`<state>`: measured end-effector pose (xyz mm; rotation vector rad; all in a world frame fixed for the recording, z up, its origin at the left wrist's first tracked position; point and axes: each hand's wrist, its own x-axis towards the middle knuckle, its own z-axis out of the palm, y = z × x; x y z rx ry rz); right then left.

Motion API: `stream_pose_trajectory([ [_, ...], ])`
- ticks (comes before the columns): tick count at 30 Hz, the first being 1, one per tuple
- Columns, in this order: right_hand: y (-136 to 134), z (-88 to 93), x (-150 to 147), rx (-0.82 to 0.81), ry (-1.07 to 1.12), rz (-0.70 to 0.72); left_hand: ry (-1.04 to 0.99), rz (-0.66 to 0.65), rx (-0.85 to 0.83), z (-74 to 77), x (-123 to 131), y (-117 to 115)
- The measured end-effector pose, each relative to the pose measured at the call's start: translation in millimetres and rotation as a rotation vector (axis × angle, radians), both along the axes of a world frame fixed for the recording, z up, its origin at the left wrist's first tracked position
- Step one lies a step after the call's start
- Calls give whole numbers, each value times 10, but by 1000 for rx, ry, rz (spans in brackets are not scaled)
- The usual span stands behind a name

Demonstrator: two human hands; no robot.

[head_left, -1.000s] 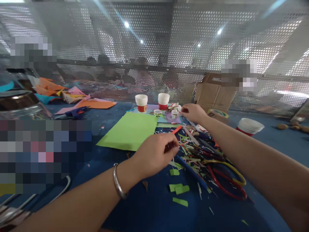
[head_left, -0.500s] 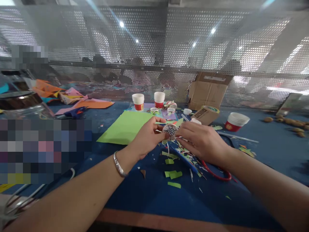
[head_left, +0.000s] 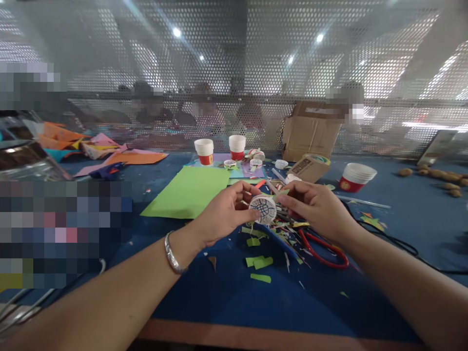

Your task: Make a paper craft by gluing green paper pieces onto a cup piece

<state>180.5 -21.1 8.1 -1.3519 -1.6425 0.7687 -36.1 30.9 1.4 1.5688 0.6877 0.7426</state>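
Between thumb and fingers, my left hand (head_left: pixel 234 210) grips a round white disc (head_left: pixel 263 210) with dark lines drawn on its face. My right hand (head_left: pixel 310 204) is pinched at the disc's upper right, on a small green paper piece (head_left: pixel 281 193). Below the hands lie green paper scraps (head_left: pixel 263 262), a blue-handled tool (head_left: pixel 280 241) and red-handled scissors (head_left: pixel 327 258). A large green sheet (head_left: pixel 188 192) is left of the disc.
Stacked paper cups (head_left: pixel 204 151) stand at the back, with another stack (head_left: pixel 356 177) at the right. Small white discs (head_left: pixel 256 164) lie behind my hands. A cardboard box (head_left: pixel 310 134) leans near the perforated screen (head_left: pixel 219 63). Coloured papers (head_left: pixel 137 157) lie at the left.
The disc has turned to show more of its drawn face. My right hand has drawn back slightly and now pinches a green piece. The view has shifted a little.
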Motion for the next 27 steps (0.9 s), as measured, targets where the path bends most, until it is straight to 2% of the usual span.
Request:
stream_pose_trajectory([
  [4, -27, 0, 3, 38, -5, -35, 32, -5, 13, -6, -6, 11],
  [14, -45, -27, 24, 74, -87, 20, 38, -10, 3, -2, 43, -22],
  [19, -45, -13, 67, 110, -84, -50, -27, 100, 17, 15, 26, 10],
  [23, -50, -18, 88, 136, -182, -79, -131, 188, -120, 50, -10, 54],
  [27, -51, -12, 149, 163, -275, -57, -155, 188, -223, 61, -8, 64],
])
